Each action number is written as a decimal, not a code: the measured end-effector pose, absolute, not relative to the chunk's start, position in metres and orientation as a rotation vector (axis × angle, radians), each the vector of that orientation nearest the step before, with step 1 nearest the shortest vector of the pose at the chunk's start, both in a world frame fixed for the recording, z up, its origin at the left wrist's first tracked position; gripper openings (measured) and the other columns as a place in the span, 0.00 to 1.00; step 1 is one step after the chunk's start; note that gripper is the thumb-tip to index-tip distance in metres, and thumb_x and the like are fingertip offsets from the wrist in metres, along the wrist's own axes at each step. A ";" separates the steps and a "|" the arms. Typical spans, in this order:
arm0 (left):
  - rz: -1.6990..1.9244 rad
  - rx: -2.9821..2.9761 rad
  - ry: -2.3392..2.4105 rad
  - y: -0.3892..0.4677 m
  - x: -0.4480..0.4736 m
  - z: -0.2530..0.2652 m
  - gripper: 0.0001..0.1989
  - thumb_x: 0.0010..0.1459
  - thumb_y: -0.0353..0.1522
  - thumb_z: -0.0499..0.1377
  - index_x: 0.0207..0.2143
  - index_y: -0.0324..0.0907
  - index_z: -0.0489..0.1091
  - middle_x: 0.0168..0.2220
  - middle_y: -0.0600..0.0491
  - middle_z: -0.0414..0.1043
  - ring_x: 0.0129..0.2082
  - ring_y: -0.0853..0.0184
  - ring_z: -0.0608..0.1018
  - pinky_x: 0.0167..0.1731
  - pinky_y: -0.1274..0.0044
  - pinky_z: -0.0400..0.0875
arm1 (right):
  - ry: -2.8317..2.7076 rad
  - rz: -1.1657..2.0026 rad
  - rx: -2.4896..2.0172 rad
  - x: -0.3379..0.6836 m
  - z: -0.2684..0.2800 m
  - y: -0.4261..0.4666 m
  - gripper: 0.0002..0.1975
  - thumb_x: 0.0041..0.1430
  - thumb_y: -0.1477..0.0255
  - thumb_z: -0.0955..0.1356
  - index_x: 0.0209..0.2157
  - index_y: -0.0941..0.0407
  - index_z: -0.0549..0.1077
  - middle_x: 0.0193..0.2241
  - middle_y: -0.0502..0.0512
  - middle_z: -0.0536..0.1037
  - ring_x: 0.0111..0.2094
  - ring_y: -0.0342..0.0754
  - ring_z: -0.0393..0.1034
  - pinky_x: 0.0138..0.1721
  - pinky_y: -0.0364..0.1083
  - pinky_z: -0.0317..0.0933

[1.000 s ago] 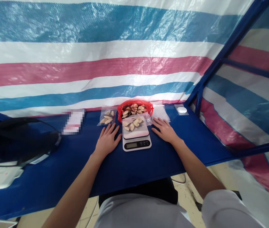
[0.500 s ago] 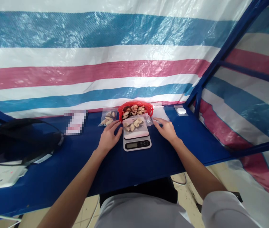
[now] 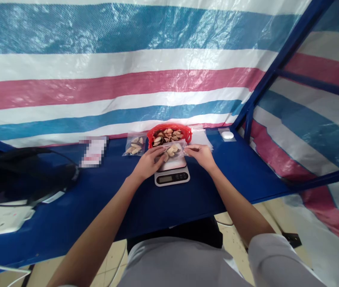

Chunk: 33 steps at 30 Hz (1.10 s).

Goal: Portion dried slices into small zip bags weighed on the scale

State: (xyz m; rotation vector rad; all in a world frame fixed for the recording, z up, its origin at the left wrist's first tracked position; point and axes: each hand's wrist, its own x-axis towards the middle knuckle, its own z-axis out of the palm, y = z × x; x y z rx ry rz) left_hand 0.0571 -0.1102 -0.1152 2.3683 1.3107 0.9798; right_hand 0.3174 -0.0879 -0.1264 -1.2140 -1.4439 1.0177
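Note:
A clear plastic bag [image 3: 173, 150] with several pale tan, shell-like pieces in it lies over the white plate of a small digital scale [image 3: 173, 178]. My left hand [image 3: 150, 161] is closed on the bag's left side, fingers over its edge and the thumb in front. At the bag's right end my right hand [image 3: 201, 154] pinches the plastic between thumb and fingers. Right behind the scale, a red mesh bag [image 3: 188, 135] stands open, full of similar brown and tan pieces. A second filled clear bag [image 3: 135, 145] lies left of it.
Flat clear bags [image 3: 202, 139] lie right of the red bag. Farther right is a small white object [image 3: 227, 135] on plastic. On the left are a blurred-out pinkish-white item [image 3: 94, 151], a black round-rimmed thing [image 3: 26, 175] and a white power strip [image 3: 2, 221]. Striped sheeting closes the back.
Both hands have moved inward from beside the scale onto the clear bag. They now grip its left side and right end. The view has shifted slightly.

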 end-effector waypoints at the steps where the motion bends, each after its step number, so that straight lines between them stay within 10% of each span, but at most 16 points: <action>1: 0.978 2.372 1.306 -0.110 0.057 -0.116 0.22 0.67 0.42 0.54 0.54 0.39 0.76 0.57 0.41 0.76 0.59 0.55 0.75 0.62 0.62 0.69 | -1.431 1.045 -1.208 0.319 -0.127 -0.087 0.17 0.49 0.58 0.76 0.35 0.57 0.85 0.32 0.55 0.85 0.34 0.52 0.80 0.41 0.49 0.73; 33: 1.016 1.602 1.101 -0.081 0.092 -0.052 0.22 0.59 0.49 0.63 0.45 0.42 0.81 0.41 0.46 0.82 0.43 0.57 0.80 0.43 0.71 0.75 | -2.050 0.850 -0.860 0.324 -0.048 -0.052 0.09 0.57 0.69 0.73 0.39 0.51 0.86 0.39 0.51 0.86 0.41 0.55 0.81 0.45 0.48 0.73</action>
